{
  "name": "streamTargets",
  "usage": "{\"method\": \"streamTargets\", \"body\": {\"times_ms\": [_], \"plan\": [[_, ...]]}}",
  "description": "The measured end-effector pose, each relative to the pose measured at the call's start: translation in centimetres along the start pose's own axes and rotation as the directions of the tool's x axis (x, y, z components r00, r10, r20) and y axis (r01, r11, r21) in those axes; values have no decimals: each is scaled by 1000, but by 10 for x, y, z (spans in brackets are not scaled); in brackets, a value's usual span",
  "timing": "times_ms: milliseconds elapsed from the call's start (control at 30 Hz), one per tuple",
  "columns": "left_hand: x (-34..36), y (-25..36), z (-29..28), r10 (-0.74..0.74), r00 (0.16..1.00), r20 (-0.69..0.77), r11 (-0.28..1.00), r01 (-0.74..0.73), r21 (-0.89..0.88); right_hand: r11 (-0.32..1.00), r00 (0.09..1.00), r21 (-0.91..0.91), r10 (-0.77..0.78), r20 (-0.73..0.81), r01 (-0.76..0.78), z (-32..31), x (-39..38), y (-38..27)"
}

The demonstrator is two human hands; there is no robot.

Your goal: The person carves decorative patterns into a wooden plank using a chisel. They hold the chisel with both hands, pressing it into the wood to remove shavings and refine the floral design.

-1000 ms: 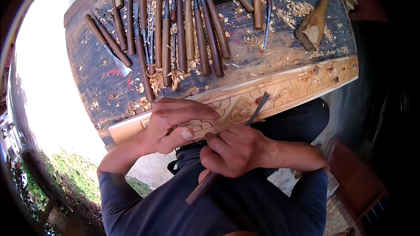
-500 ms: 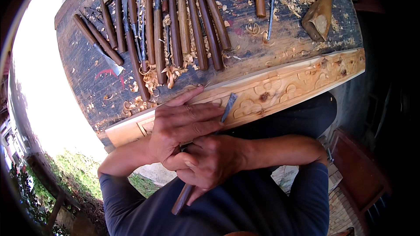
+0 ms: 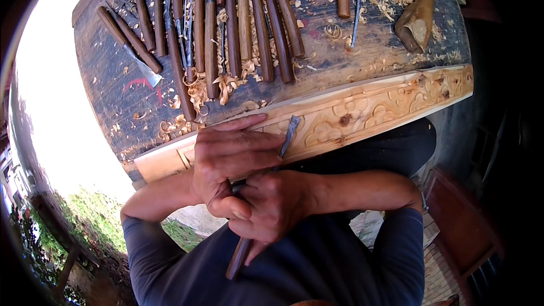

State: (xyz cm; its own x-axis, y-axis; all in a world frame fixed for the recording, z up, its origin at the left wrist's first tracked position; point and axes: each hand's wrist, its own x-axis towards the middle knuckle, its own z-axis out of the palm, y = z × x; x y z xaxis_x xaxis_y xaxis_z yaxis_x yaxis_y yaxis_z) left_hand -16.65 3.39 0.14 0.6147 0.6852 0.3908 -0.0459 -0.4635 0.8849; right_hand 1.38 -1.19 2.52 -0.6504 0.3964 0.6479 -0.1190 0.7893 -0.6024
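A carved wooden board [image 3: 374,114] lies slantwise along the near edge of the workbench, with scrolling relief shapes on its face. My right hand [image 3: 272,201] is closed around the brown wooden handle of a chisel [image 3: 290,135], whose butt end points back toward my body. The flat metal blade rests over the carving, its tip away from me. My left hand [image 3: 235,153] lies across the board, its fingers stretched along the chisel's shaft and its thumb bent over beside my right hand. Fingers hide the middle of the tool.
Several wood-handled carving tools [image 3: 232,28] lie in a row on the dark, worn workbench [image 3: 107,96] among curled shavings [image 3: 198,93]. A wooden mallet [image 3: 418,20] lies at the far right, and a slim chisel [image 3: 357,14] is left of it. Below the board is my dark-clothed leg [image 3: 357,150].
The chisel blade and both hands have shifted slightly left along the board. The tools on the bench appear a little higher and further right, as the view has moved. Both grips stay the same.
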Motion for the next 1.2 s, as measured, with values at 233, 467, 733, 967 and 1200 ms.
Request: {"method": "streamTargets", "body": {"times_ms": [233,467,733,967,1200], "plan": [[-2,-2,1,-1,1000,2,1000,1,7,999,999,-44,25,23,-24,-2,-3,-1],[2,3,1,-34,999,33,999,33,25,999,999,-30,10,-45,-11,-4,0,1],[-2,-3,3,14,1000,-6,1000,-14,9,998,996,-68,-10,-91,4,-4,3,2],[-2,-3,3,12,1000,13,1000,-12,10,999,999,3,36,-37,-36,2,-7,-2],[1,-4,2,7,999,50,1000,-5,-27,998,997,-61,16,-81,-21,4,-8,2]]}}
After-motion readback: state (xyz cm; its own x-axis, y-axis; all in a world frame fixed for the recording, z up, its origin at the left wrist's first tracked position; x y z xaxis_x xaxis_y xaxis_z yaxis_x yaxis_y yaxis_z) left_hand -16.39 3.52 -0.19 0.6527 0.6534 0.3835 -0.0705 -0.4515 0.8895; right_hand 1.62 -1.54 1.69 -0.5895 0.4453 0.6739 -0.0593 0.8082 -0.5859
